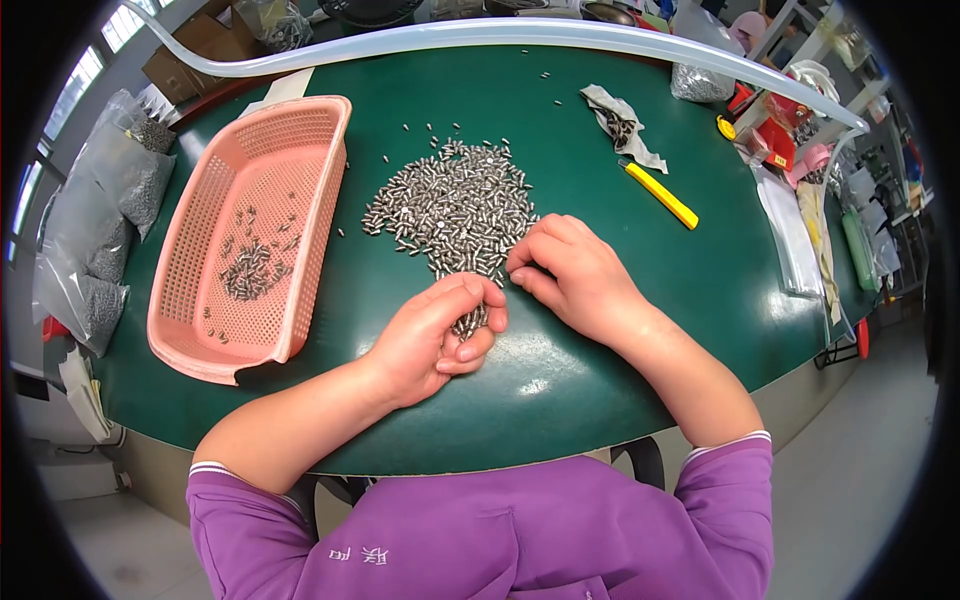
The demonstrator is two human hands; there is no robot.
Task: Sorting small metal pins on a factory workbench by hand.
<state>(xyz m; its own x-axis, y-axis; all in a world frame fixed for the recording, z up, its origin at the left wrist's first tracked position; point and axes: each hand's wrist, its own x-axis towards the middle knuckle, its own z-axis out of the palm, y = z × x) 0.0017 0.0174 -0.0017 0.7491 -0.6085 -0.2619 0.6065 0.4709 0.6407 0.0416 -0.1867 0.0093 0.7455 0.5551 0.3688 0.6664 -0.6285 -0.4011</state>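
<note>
A heap of small shiny metal pins (455, 200) lies on the green table (620, 340) in front of me. My left hand (440, 325) is curled, palm turned inward, around several of these metal pins at the near tip of the heap. Close by on the right, my right hand (565, 265) rests at the heap's near right edge, its fingers bent and thumb near the index fingertip. Whatever those fingertips pinch is too small to make out. Left of the heap stands a pink plastic basket (325, 200) with a small cluster of the same pins on its floor.
A yellow utility knife (660, 195) and a crumpled wrapper (625, 125) with dark pieces lie at the right. Clear bags of metal parts (105, 250) stand beyond the basket. A translucent strip (480, 38) arches along the far edge; red boxes (775, 143) sit far right.
</note>
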